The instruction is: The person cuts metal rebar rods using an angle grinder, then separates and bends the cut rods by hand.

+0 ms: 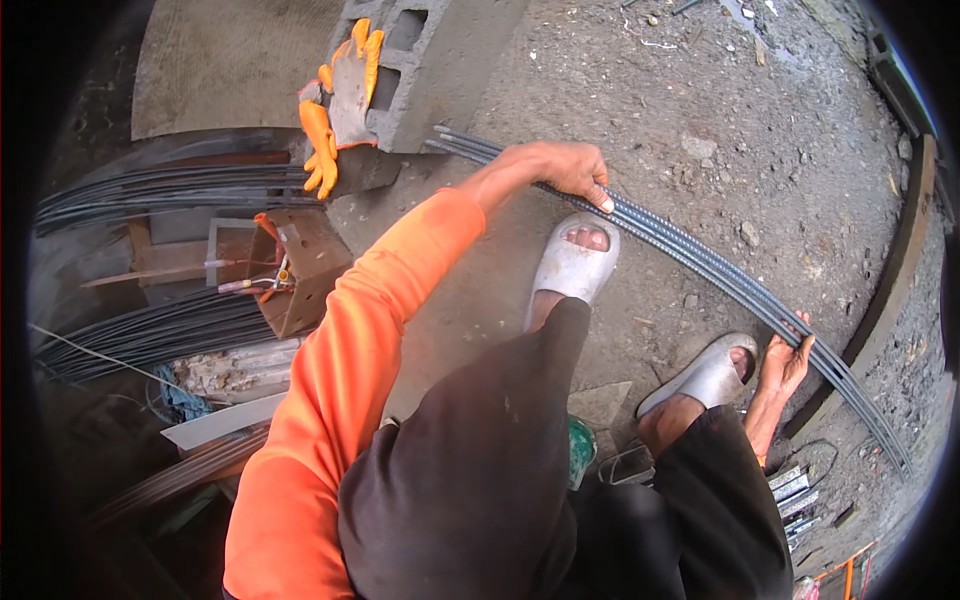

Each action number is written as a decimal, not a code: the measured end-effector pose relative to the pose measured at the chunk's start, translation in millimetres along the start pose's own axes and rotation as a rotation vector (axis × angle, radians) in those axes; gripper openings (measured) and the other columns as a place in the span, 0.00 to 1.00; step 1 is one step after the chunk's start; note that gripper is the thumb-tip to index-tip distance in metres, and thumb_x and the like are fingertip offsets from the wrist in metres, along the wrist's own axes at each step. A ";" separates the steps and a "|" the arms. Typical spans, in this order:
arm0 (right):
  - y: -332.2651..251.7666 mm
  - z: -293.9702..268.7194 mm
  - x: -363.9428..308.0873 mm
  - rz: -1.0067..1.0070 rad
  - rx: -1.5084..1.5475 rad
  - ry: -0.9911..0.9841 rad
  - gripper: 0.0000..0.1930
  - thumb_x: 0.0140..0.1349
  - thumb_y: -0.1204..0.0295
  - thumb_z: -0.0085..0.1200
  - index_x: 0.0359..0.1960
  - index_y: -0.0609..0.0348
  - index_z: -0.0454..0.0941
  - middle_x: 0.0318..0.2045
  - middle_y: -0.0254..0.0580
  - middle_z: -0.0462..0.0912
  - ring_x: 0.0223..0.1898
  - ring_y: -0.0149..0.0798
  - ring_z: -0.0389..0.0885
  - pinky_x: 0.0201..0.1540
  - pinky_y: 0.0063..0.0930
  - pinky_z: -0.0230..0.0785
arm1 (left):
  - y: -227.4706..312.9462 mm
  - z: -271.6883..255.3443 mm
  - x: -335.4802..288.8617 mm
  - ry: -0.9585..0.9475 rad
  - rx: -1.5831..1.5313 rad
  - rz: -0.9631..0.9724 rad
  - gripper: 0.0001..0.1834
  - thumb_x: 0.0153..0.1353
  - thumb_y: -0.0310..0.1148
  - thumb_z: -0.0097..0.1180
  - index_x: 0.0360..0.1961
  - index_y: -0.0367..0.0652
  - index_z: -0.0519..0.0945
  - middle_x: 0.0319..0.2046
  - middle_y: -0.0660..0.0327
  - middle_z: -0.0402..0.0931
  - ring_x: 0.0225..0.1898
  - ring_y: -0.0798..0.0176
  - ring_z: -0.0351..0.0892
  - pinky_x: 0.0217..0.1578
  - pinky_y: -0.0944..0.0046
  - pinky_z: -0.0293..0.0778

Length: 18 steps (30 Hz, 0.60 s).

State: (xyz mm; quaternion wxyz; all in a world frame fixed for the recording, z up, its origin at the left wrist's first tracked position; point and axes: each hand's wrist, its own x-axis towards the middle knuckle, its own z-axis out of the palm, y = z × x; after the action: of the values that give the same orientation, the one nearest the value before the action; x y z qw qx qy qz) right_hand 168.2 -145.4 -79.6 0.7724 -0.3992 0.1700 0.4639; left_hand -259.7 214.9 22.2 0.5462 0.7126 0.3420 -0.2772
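A bundle of several ribbed steel rebars (690,252) runs across the front of me, from the concrete block at the upper middle to the lower right. My left hand (573,172) is closed over the bundle from above, left of its middle. Farther along, my right hand (786,360) grips the same bars near their right part, its fingers coming round from below. The bars lie close together, with their left ends slightly uneven. Both hands are bare, and an orange sleeve (385,275) covers my left arm.
Orange-and-grey work gloves (350,88) lie on a hollow concrete block (440,65). At left are more long rods (150,325) and a cardboard box (308,262) with tools. A curved rusty metal strip (905,250) lies at right. My feet in white slippers (578,262) stand beneath the bars.
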 end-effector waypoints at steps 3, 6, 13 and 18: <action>1.1 14.9 -8.2 0.009 -0.025 0.081 0.25 0.75 0.63 0.51 0.65 0.71 0.69 0.64 0.53 0.75 0.67 0.46 0.71 0.71 0.44 0.62 | -1.7 -0.3 -4.4 0.048 -0.016 -0.014 0.20 0.58 0.47 0.71 0.36 0.39 0.87 0.24 0.62 0.82 0.29 0.65 0.77 0.31 0.59 0.71; -2.7 7.0 0.3 0.033 0.011 0.086 0.24 0.73 0.63 0.55 0.61 0.71 0.73 0.60 0.52 0.78 0.64 0.46 0.74 0.69 0.43 0.64 | -10.0 -0.3 -6.9 0.101 -0.053 -0.006 0.20 0.58 0.48 0.71 0.36 0.39 0.87 0.26 0.63 0.83 0.30 0.65 0.78 0.32 0.60 0.71; -7.9 -10.3 13.0 0.060 -0.021 0.041 0.19 0.71 0.65 0.57 0.57 0.66 0.78 0.57 0.48 0.81 0.60 0.42 0.77 0.66 0.42 0.67 | -18.3 -1.4 -3.5 0.105 -0.045 0.031 0.20 0.58 0.48 0.71 0.36 0.40 0.87 0.27 0.63 0.83 0.30 0.65 0.78 0.33 0.60 0.72; -5.8 -8.1 11.2 0.075 -0.027 0.030 0.21 0.70 0.66 0.59 0.59 0.69 0.76 0.57 0.51 0.81 0.61 0.44 0.78 0.67 0.42 0.67 | -15.7 -3.8 -4.7 0.100 -0.009 0.007 0.20 0.57 0.48 0.72 0.36 0.40 0.87 0.27 0.63 0.83 0.31 0.66 0.79 0.33 0.60 0.72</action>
State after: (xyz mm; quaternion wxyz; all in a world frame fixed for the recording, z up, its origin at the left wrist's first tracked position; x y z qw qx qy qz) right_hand 179.8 -146.6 -89.0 0.7462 -0.4101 0.1902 0.4887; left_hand -274.9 220.4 17.5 0.5326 0.7243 0.3677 -0.2378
